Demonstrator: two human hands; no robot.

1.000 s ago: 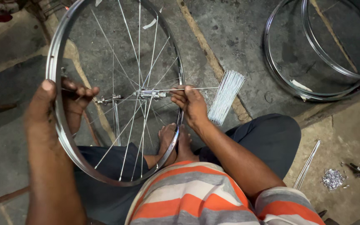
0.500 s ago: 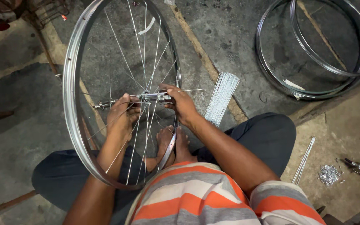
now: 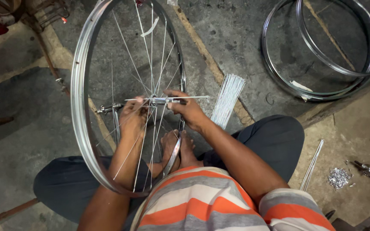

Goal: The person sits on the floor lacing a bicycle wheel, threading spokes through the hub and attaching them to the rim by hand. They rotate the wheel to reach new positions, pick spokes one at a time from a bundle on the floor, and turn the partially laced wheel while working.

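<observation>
Steel spokes are being laced into a bicycle wheel (image 3: 82, 111) standing at frame centre, by my judgement; next, the loose spoke (image 3: 193, 97) needs guiding toward the rim. Left hand (image 3: 132, 119) curls loosely about the hub (image 3: 157, 101); right hand (image 3: 188, 109) pinches that spoke. Beyond, a spoke bundle (image 3: 228, 100), spare rims (image 3: 322, 92) upper right.

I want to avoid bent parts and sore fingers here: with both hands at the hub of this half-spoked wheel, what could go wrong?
The right hand holds a loose spoke across the hub; its free ends could poke the left hand or catch on fitted spokes. The rim stands upright, steadied only by the bare feet, so it might tip or roll. The spoke bundle lies close by the knee and could get knocked and scattered.
</observation>
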